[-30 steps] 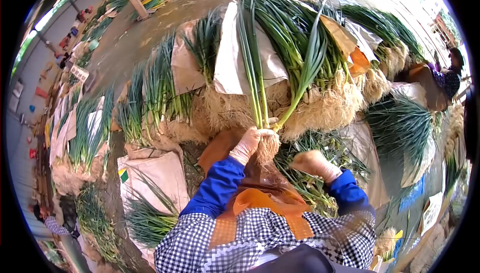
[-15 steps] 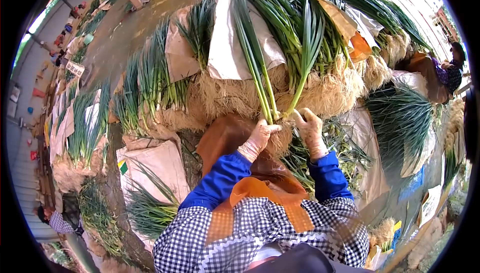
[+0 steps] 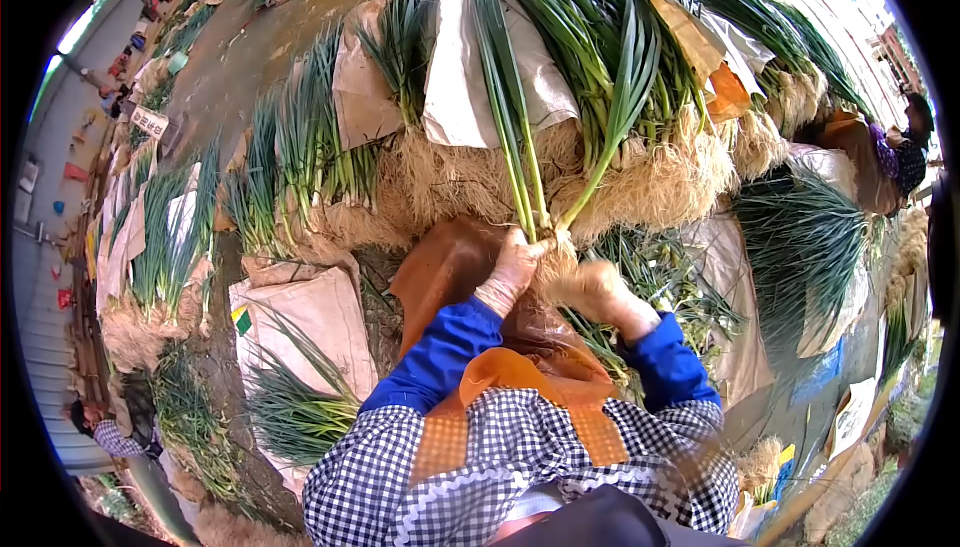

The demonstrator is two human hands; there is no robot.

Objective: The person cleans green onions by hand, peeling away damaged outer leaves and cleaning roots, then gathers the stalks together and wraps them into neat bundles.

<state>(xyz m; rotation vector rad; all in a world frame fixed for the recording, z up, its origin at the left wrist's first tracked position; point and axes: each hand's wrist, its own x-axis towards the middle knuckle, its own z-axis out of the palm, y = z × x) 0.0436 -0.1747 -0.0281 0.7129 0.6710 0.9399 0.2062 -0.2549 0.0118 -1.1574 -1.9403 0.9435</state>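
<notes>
While the left hand (image 3: 512,265) is gripping green onions (image 3: 592,190) at centre beside their roots (image 3: 558,265), leaves (image 3: 632,82) pointing to twelve o'clock, the blurred right hand (image 3: 597,293) is hovering curled at four, its hold unclear. A slackening left grip could be letting them splay. Rooted bundles (image 3: 660,165) at one are crowding the leaves; a sack (image 3: 318,327) is lying at eight.

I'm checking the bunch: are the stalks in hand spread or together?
Spread: above the left hand, the stalks form a V with a clear gap between.
</notes>
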